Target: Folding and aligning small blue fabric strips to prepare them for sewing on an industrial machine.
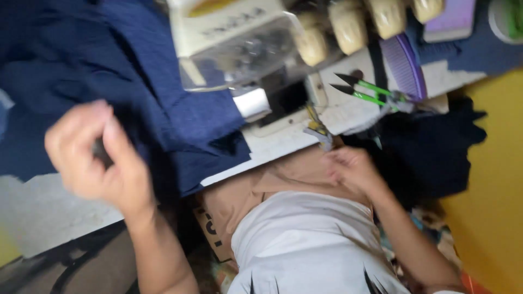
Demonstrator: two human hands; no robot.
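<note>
My left hand [95, 158] is raised over the dark blue fabric [136, 81] at the left, fingers curled and pinching a fold of that cloth. My right hand [353, 167] rests low by my lap, at the table's front edge, next to a heap of dark fabric [430, 147]; its fingers are blurred and I cannot tell whether it holds anything. A white sewing machine [229, 38] stands at the top centre, with the blue fabric running under it.
Green-handled thread snips [365, 90] lie on the white table [283, 141] right of the machine. Several cream thread cones [348, 24] and a purple comb-like piece [406, 65] sit behind. A yellow surface [490, 190] is at the right.
</note>
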